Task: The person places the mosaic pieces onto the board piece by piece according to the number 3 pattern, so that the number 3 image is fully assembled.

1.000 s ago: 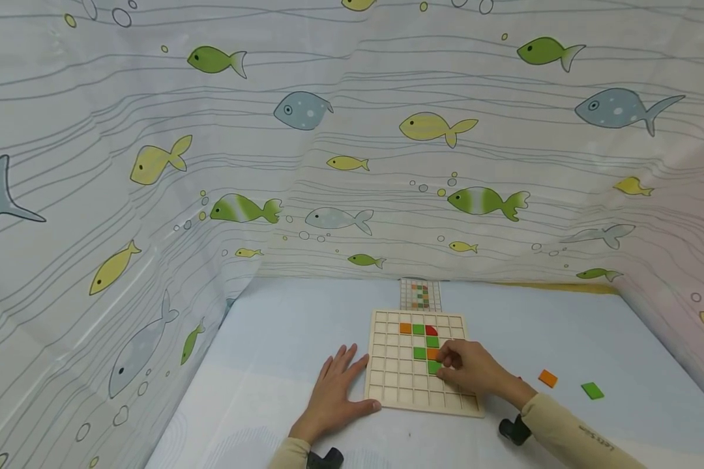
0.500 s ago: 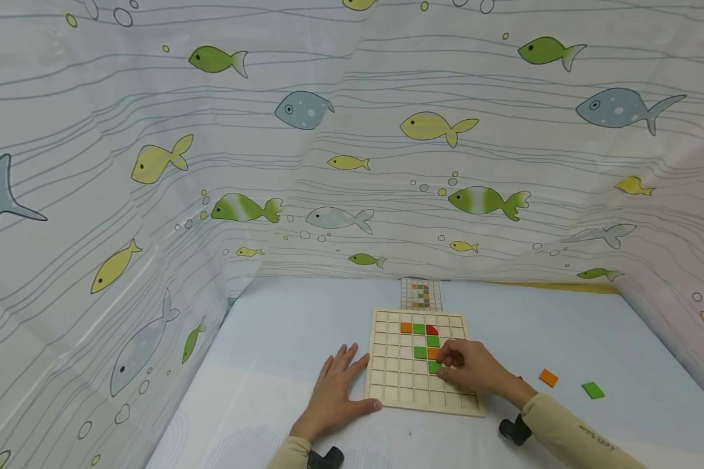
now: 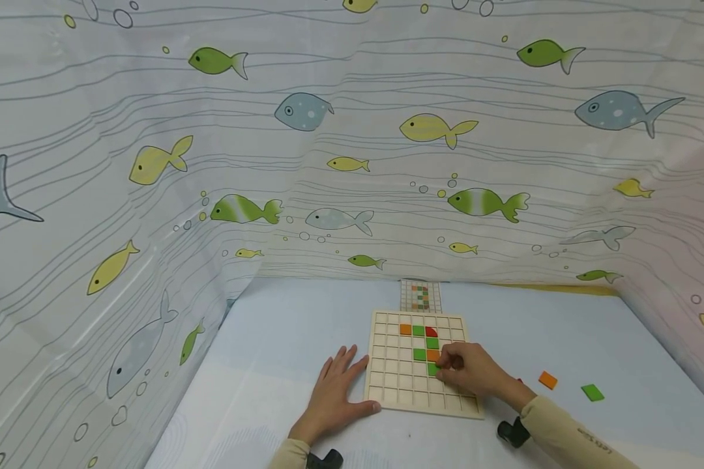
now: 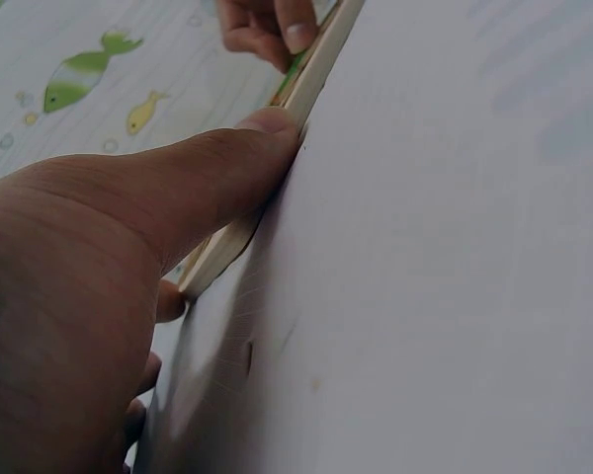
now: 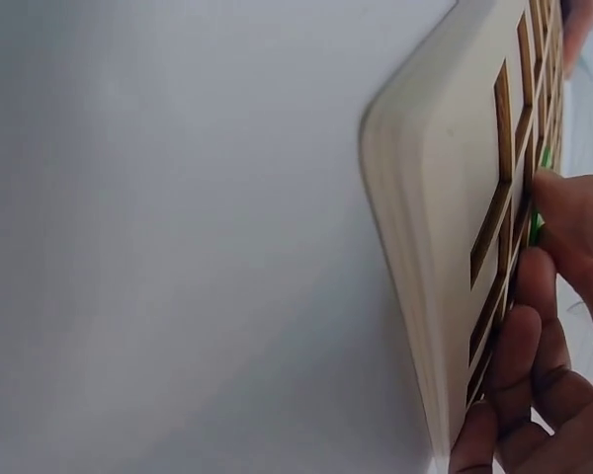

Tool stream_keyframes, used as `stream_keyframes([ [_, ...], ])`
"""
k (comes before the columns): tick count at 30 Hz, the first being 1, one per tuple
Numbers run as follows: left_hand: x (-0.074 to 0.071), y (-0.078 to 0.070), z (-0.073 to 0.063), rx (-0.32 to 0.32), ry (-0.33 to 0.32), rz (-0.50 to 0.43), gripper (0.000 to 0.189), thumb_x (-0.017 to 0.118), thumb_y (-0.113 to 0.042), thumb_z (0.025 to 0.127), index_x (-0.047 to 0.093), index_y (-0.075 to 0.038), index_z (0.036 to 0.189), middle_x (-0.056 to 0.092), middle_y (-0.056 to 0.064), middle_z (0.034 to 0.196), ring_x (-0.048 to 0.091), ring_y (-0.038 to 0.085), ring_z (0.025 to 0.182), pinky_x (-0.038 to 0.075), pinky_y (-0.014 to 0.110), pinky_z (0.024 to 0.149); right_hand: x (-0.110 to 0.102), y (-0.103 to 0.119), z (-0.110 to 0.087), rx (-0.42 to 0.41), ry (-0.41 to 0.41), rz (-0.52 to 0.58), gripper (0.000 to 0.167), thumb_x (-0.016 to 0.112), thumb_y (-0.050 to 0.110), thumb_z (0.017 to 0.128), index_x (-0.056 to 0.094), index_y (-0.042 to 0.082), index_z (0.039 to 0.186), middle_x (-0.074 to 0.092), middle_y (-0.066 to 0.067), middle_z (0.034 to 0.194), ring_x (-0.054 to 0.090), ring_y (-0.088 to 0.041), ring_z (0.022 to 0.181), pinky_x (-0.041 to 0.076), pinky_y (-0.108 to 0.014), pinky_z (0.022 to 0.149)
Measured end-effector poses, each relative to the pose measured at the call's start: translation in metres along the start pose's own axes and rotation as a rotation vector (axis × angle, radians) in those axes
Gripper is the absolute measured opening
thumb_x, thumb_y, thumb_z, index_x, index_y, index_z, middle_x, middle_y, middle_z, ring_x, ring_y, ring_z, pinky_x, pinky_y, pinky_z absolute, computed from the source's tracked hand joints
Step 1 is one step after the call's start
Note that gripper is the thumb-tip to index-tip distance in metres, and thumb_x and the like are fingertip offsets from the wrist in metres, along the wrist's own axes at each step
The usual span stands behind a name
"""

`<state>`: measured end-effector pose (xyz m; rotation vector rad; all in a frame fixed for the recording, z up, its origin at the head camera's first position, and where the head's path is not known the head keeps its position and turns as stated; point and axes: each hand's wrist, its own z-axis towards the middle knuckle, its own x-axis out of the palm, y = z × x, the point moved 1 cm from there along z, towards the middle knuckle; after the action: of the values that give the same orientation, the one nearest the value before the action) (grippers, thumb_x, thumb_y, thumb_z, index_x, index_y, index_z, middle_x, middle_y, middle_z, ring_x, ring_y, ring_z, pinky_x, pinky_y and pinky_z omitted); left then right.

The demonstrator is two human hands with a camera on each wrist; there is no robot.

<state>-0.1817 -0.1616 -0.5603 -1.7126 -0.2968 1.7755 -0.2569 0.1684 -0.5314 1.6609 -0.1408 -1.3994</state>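
A square wooden grid board lies on the table, holding orange and green square tiles and a red tile with a rounded side. My left hand lies at its left side with fingers spread and straight; thumb and forefinger touch the board's edge. In the left wrist view the thumb rests along that edge. Over the right half of the board, my right hand pinches a green tile at its grid cell, below an orange tile. The right wrist view shows fingertips against that tile, mostly covered.
A pattern card with a printed coloured grid lies behind the board. To the right are a loose orange tile and a loose green tile. A red piece is mostly hidden by the right wrist. A fish-print curtain surrounds the table.
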Motion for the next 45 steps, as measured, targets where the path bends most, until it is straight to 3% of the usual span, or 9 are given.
stream_keyframes([
  [26,-0.001,0.001,-0.003,0.007,-0.009,0.016,0.093,0.077,-0.066,0.084,0.053,-0.012,0.156,0.036,0.017,0.171,0.025,0.043,0.162,0.019,0.068,0.13,0.004,0.013,0.001,-0.028,0.029,-0.111,0.009,0.078,0.019,0.097,0.07,0.018,0.101,0.061,0.012,0.086,0.052,-0.006,0.079,0.044,-0.021,0.066],
  [39,-0.001,-0.001,-0.001,0.012,-0.013,0.014,0.092,0.077,-0.064,0.084,0.053,-0.013,0.156,0.036,0.017,0.171,0.026,0.043,0.161,0.019,0.068,0.13,0.003,0.004,0.0,-0.027,0.019,-0.014,0.015,0.079,0.018,0.096,0.072,0.013,0.108,0.059,0.008,0.086,0.051,-0.004,0.078,0.044,-0.019,0.064],
  [45,0.0,0.0,0.0,0.005,-0.008,0.012,0.092,0.077,-0.065,0.084,0.053,-0.013,0.156,0.036,0.017,0.172,0.025,0.042,0.162,0.018,0.067,0.13,0.0,-0.001,-0.004,-0.028,0.022,0.019,0.018,0.076,0.019,0.099,0.072,0.014,0.116,0.064,0.009,0.09,0.057,-0.002,0.08,0.052,-0.02,0.07],
])
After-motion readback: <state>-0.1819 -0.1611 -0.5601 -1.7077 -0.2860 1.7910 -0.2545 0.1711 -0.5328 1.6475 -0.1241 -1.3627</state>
